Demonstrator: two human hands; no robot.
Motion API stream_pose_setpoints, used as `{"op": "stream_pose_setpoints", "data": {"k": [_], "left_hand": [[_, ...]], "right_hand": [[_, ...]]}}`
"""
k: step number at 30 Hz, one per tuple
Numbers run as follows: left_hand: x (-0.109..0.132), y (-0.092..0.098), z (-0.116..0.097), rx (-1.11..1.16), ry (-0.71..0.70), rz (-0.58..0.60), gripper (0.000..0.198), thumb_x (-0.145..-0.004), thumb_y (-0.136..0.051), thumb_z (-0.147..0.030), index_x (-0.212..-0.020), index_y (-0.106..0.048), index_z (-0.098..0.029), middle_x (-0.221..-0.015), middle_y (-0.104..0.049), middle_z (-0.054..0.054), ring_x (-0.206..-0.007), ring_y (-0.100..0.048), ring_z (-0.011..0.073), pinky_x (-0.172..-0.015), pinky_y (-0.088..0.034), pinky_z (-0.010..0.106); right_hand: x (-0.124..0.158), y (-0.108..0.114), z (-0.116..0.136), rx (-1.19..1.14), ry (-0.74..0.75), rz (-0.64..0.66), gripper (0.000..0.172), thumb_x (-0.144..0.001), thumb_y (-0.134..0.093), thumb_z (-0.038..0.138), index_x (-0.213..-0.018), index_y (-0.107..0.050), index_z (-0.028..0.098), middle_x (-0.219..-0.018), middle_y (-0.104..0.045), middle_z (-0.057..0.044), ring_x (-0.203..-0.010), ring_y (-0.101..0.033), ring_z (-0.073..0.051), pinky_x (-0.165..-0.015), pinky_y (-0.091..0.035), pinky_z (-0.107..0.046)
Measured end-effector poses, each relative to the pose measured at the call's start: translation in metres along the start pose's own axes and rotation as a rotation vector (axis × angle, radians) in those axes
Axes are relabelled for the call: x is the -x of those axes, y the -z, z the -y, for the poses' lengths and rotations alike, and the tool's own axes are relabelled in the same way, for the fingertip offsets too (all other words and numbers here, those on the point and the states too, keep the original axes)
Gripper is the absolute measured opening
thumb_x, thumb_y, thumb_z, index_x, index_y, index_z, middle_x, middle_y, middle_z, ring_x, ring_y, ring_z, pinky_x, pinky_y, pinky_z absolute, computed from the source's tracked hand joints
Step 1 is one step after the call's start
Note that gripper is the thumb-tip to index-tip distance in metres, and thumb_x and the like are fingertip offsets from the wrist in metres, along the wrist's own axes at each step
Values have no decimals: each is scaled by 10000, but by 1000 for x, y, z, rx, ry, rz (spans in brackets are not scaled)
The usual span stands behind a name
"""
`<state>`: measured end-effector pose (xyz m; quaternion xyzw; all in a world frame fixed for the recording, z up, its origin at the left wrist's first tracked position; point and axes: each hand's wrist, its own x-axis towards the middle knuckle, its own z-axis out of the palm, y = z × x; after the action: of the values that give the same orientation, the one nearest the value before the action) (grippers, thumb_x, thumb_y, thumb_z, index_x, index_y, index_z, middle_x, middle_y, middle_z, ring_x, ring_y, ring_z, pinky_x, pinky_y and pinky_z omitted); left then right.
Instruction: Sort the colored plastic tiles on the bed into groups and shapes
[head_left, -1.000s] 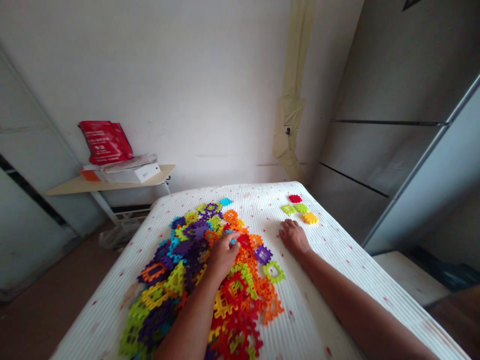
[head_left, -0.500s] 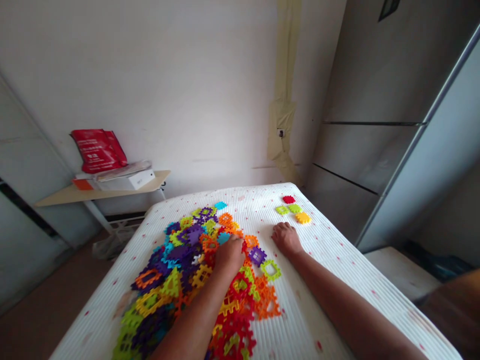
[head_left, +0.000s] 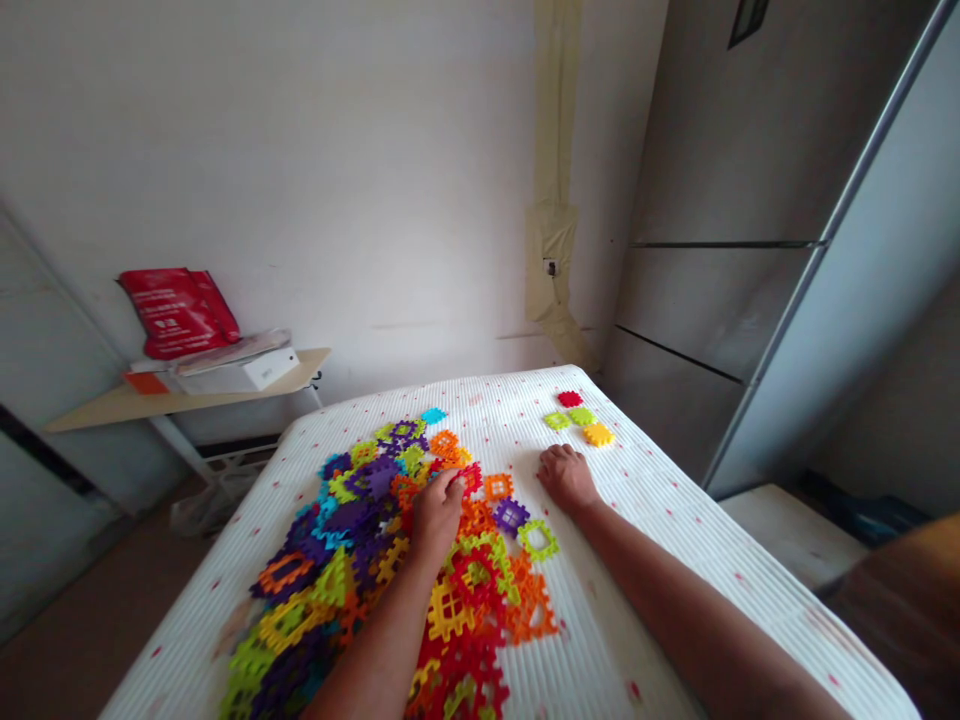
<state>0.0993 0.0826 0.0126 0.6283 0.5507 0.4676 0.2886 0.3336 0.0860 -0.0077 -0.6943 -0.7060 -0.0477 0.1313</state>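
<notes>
My left hand (head_left: 437, 512) reaches over a pile of colourful plastic interlocking tiles, its thumb and fingers pinched at a red tile (head_left: 470, 479). Part of that tile is hidden behind the fingertips. My right hand (head_left: 568, 476) rests on the table with its fingers curled in and nothing visible in them. Just beyond it lie a yellow tile (head_left: 599, 434), a green tile (head_left: 581, 415), a green frame tile (head_left: 557, 421) and a red solid tile (head_left: 570, 398). Between the hands are a purple window tile (head_left: 511, 516) and a green open frame (head_left: 538, 540).
The tiles lie on a table with a white ribbed, red-dotted cover (head_left: 600, 600). A blue tile (head_left: 433, 415) sits at the pile's far end. Left is a small shelf (head_left: 97, 402) bearing a red bag (head_left: 176, 310) and a white box (head_left: 240, 372). A grey fridge (head_left: 705, 300) stands right.
My left hand has shifted left over the pile, and the red tile now shows at its fingertips. My right hand stays on the table. The view has turned slightly.
</notes>
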Motion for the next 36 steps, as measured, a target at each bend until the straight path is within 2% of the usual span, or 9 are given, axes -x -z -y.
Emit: {"op": "stream_pose_setpoints", "data": {"k": [2,5,10,14,18,22,28,32,36], "left_hand": [[1,2,0,108,92,14,359,-742,-514,-363,-995,-656,-152,-528,-554,-13,-513,-534,155,-513,-412,250],[2,4,-1,213,138,56,480,-753,-490,-373,-1150,-577,-116,-438,-440,-69,-387,-404,101,-432,-327,212],[4,4,-7,311,123,60,545,-736,-504,-343,-1237,-487,-128,-469,-429,-85,-366,-361,73,-418,-297,196],[5,5,-9,364,111,60,545,-732,-512,-346,-1231,-475,-130,-468,-427,-88,-379,-367,75,-428,-309,195],[5,5,-7,408,121,69,568,-728,-530,-368,-1241,-460,-133,-452,-421,-94,-376,-361,72,-423,-309,188],[3,4,-2,450,128,100,625,-726,-558,-384,-1281,-414,-136,-452,-426,-99,-371,-364,67,-407,-301,177],[2,3,5,436,110,125,614,-758,-556,-406,-1300,-418,-153,-462,-423,-95,-378,-366,64,-400,-305,171],[3,4,5,411,103,128,621,-760,-556,-431,-1301,-433,-152,-468,-412,-89,-390,-378,74,-399,-319,181],[5,4,2,396,89,130,615,-770,-551,-454,-1304,-434,-172,-500,-441,-74,-412,-409,85,-404,-326,189]], "right_hand": [[0,1,0,-5,2,-2,165,-851,-481,251,-883,-620,169,-987,-610,-87,-946,-497,-202,-750,-339,-289],[0,0,0,-13,2,-4,161,-847,-482,246,-882,-620,170,-977,-612,-86,-949,-499,-206,-755,-341,-294],[-2,1,-1,-37,-3,-4,164,-840,-481,230,-870,-630,166,-961,-623,-92,-953,-513,-220,-773,-361,-305],[1,6,3,-90,38,-4,221,-845,-473,203,-1006,-623,180,-1042,-628,-90,-990,-534,-198,-828,-390,-294],[8,9,21,-284,219,-72,301,-871,-460,242,-1147,-567,189,-1135,-602,-90,-1044,-543,-169,-887,-421,-290],[15,11,49,-558,423,-168,361,-841,-529,329,-1172,-552,185,-1172,-580,-106,-1080,-539,-184,-915,-438,-315],[14,21,84,-543,334,-130,399,-795,-599,333,-1158,-560,171,-1064,-599,-98,-971,-560,-198,-848,-461,-299],[11,25,96,-479,287,-123,314,-805,-590,347,-1071,-596,180,-955,-600,-80,-888,-558,-194,-786,-460,-290],[13,26,101,-454,259,-112,317,-788,-612,341,-1057,-599,172,-897,-592,-68,-846,-558,-191,-749,-450,-285]]}}
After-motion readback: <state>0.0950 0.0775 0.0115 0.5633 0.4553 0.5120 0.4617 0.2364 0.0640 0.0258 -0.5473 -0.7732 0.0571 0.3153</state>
